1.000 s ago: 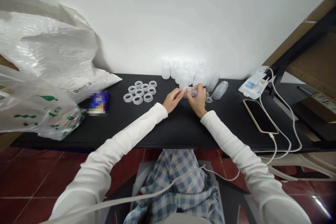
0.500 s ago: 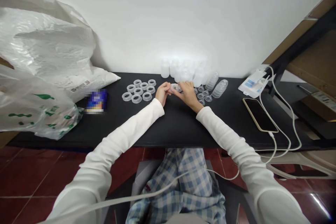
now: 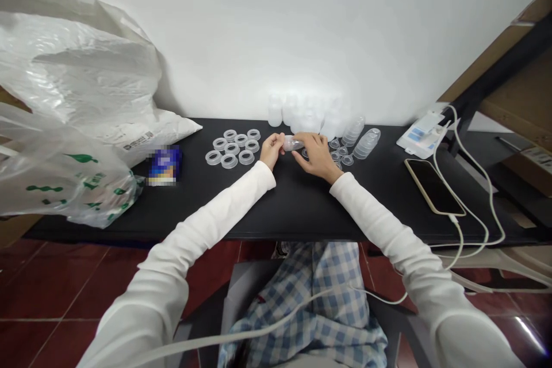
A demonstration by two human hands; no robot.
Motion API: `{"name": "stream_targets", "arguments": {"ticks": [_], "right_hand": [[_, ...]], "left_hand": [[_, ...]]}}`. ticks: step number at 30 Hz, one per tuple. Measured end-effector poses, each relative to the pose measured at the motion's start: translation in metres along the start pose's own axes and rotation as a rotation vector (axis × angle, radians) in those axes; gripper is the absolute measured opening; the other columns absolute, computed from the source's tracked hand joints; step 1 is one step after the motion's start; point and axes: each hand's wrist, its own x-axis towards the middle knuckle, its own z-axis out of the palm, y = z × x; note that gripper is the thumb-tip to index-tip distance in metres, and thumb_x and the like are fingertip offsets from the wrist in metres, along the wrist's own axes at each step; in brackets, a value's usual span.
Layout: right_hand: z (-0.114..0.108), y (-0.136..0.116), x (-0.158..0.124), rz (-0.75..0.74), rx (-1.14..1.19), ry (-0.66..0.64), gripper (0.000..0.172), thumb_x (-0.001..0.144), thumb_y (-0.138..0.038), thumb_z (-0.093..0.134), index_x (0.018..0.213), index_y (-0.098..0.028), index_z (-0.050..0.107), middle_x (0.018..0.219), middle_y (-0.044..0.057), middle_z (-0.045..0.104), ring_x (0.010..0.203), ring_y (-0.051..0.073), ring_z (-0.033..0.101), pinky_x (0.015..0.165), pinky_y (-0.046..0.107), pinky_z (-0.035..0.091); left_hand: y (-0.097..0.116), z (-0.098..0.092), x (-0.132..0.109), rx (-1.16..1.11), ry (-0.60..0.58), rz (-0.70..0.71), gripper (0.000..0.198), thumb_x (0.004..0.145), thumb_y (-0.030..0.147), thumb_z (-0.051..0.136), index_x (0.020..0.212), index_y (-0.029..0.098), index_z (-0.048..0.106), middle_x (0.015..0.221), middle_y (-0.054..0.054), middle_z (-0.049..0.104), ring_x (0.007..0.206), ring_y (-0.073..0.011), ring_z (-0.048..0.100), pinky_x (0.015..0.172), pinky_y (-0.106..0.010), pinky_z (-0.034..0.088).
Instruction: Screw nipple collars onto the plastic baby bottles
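Note:
My left hand is closed, its fingers and thumb pinching the near end of a small clear plastic cap held sideways above the table. Around its other end lies my right hand, fingers over the top and thumb below. My fingers partly hide the cap. Left of my hands lie several translucent plastic rings. Small clear nipples sit beside my right hand, some hidden behind it. Past them are two leaning stacks of clear domed caps. Frosted bottles stand in a group behind my hands.
The black table meets a white wall. On its left are white plastic bags and a blue packet. To the right lie a phone with its white cable and a white-and-blue box. A cable crosses my lap.
The clear cap shows more between my hands now. My right hand has shifted slightly right, its thumb lower. The whole view has moved a little sideways.

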Motion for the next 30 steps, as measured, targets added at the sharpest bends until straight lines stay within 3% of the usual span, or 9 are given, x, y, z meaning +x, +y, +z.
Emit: {"name": "stream_targets", "arguments": {"ticks": [5,11,13,16,18,20,24,27,30], "right_hand": [[0.004,-0.010,0.000,0.368,-0.040,0.202,0.044,0.104,-0.052,0.032,0.105,-0.018,0.061,0.095,0.012,0.072,0.088,0.027,0.063,0.085,0.041,0.042],[0.001,-0.015,-0.001,0.504,0.327,0.156,0.047,0.100,-0.065,0.037,0.085,-0.024,0.054,0.054,-0.004,0.055,0.051,0.017,0.054,0.059,0.029,0.040],[0.002,-0.011,0.000,0.438,0.389,0.144,0.045,0.098,-0.065,0.043,0.091,-0.023,0.056,0.058,-0.004,0.057,0.054,0.016,0.055,0.058,0.028,0.043],[0.001,0.001,0.002,0.142,0.304,0.090,0.039,0.097,-0.058,0.053,0.107,-0.021,0.061,0.089,0.004,0.069,0.078,0.019,0.064,0.073,0.033,0.052],[-0.003,0.008,0.002,-0.080,0.208,-0.009,0.029,0.102,-0.043,0.048,0.115,-0.023,0.063,0.112,0.010,0.068,0.099,0.022,0.064,0.087,0.039,0.054],[-0.008,0.013,0.002,-0.173,0.127,-0.081,0.030,0.104,-0.026,0.039,0.118,-0.026,0.066,0.124,0.010,0.065,0.111,0.023,0.061,0.094,0.042,0.052],[-0.023,0.019,0.001,-0.117,0.001,-0.044,0.035,0.098,-0.016,0.044,0.117,-0.031,0.068,0.126,0.009,0.064,0.113,0.024,0.059,0.095,0.043,0.050],[-0.033,0.030,0.000,-0.007,-0.100,0.127,0.029,0.095,-0.029,0.055,0.122,-0.028,0.065,0.116,0.011,0.063,0.105,0.026,0.060,0.092,0.048,0.049],[-0.048,0.047,-0.001,0.134,-0.174,0.311,0.039,0.092,-0.041,0.058,0.125,-0.021,0.059,0.106,0.011,0.062,0.100,0.029,0.060,0.092,0.053,0.047]], "left_hand": [[0.008,0.009,-0.017,0.175,-0.085,0.231,0.042,0.078,0.058,0.077,0.072,0.020,0.061,0.069,0.002,0.059,0.066,-0.0113,0.051,0.067,-0.025,0.044],[0.017,0.010,-0.028,0.208,-0.093,0.261,0.047,0.081,0.062,0.073,0.068,0.020,0.056,0.064,0.003,0.048,0.060,-0.0109,0.044,0.061,-0.026,0.038],[0.016,0.010,-0.025,0.140,-0.076,0.214,0.049,0.081,0.062,0.073,0.067,0.020,0.051,0.061,0.004,0.042,0.055,-0.0092,0.039,0.054,-0.025,0.033],[0.011,0.008,-0.016,0.035,-0.029,0.126,0.053,0.081,0.060,0.074,0.065,0.020,0.043,0.057,0.006,0.035,0.049,-0.0067,0.032,0.047,-0.023,0.026],[0.008,0.006,-0.010,0.000,0.017,0.038,0.057,0.081,0.058,0.076,0.062,0.020,0.038,0.054,0.007,0.032,0.046,-0.0051,0.028,0.043,-0.021,0.022],[0.005,0.002,-0.004,-0.017,0.063,-0.055,0.059,0.079,0.056,0.077,0.061,0.020,0.035,0.052,0.008,0.031,0.044,-0.0038,0.026,0.041,-0.019,0.019],[0.001,-0.005,0.003,-0.038,0.130,-0.181,0.056,0.078,0.052,0.079,0.061,0.019,0.037,0.051,0.009,0.034,0.042,-0.0028,0.026,0.038,-0.018,0.015],[0.001,-0.007,0.004,-0.074,0.133,-0.217,0.048,0.080,0.048,0.078,0.062,0.019,0.044,0.053,0.007,0.040,0.044,-0.0040,0.034,0.039,-0.018,0.019],[0.002,-0.004,0.003,-0.129,0.136,-0.240,0.043,0.081,0.048,0.078,0.066,0.018,0.050,0.057,0.005,0.048,0.050,-0.0059,0.044,0.042,-0.019,0.028]]}}
